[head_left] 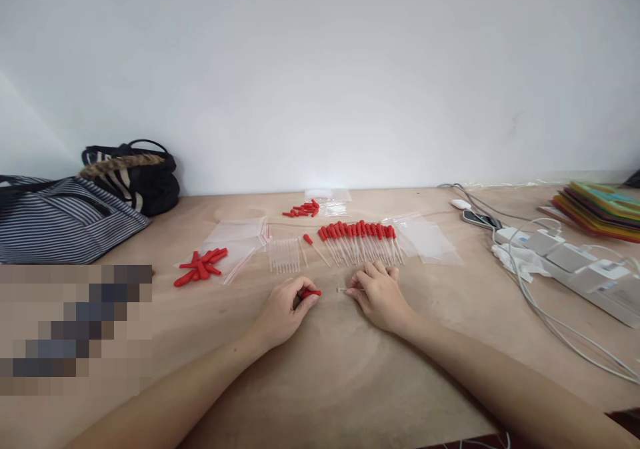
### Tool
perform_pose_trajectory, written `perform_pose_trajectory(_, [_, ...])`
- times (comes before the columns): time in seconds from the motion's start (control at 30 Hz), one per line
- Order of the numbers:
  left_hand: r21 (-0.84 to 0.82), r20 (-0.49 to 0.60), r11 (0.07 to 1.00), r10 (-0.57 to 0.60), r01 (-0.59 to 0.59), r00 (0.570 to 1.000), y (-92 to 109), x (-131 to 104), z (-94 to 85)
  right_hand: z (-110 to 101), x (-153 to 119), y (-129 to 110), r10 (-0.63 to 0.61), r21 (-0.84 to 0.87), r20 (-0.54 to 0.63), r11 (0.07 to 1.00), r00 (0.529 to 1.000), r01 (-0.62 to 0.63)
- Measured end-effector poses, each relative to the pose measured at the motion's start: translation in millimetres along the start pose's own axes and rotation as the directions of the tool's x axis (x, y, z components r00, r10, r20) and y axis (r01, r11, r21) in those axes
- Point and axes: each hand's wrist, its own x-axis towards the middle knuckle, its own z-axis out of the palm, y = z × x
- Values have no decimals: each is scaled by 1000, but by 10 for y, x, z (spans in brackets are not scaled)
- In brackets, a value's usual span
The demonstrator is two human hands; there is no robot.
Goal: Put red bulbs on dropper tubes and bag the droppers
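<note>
Between the fingertips of my left hand (pixel 289 307) is a red rubber bulb (pixel 312 293), its narrow end facing right. My right hand (pixel 379 294) pinches a thin clear glass tube (pixel 342 290), whose end points left toward the bulb; a small gap separates the two. Behind my hands lies a row of droppers with red bulbs (pixel 357 231), tips toward me. One dropper (pixel 308 239) lies slightly apart at the row's left, beside a group of bare clear tubes (pixel 285 255). Loose red bulbs (pixel 201 265) are piled on the left.
Plastic bags (pixel 430 239) lie right of the droppers and under the left pile. More red bulbs (pixel 303 209) and tubes are farther back. A striped bag (pixel 70 215) and black bag (pixel 155 179) stand left; a power strip (pixel 575 269), cables and coloured sheets (pixel 600 209) lie right.
</note>
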Motion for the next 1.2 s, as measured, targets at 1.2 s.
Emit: perform_pose_trajectory(1.2, [-596,-13,796,-148,111,989,-28,-41,121,-23,-20,-125,-343,447,-91,825,935,346])
